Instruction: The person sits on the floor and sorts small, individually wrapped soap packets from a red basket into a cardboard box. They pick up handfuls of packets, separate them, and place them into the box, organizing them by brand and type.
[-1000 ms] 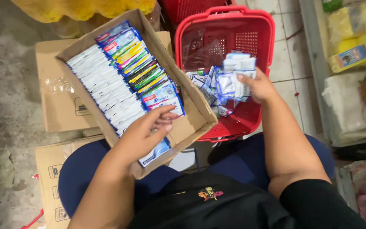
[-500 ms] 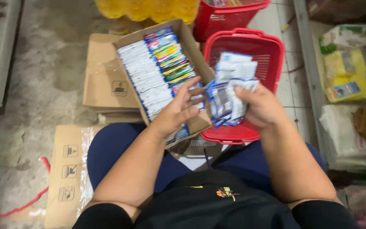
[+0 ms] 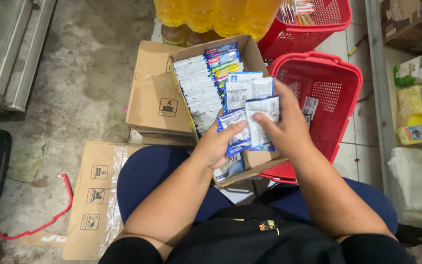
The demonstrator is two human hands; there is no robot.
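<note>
- The landmark is the open brown cardboard box (image 3: 257, 58) that rests on the person's lap.
- Both hands hold 1 bunch of small blue and white plastic sachets (image 3: 248, 113) just above the near end of the box.
- The left hand (image 3: 219, 142) has its fingers curled tight around the lower left part of the bunch.
- The right hand (image 3: 284, 128) has its fingers closed on the right side of the bunch, with the thumb pressed on the front.
- Inside the box, long rows of white sachets (image 3: 199, 90) stand packed on the left side, so much of it looks filled already.
- The near end of the box looks partly bare, so room seems left.
- Right of the box stands a red plastic basket (image 3: 340, 73) with only a few sachets left in it.
</note>
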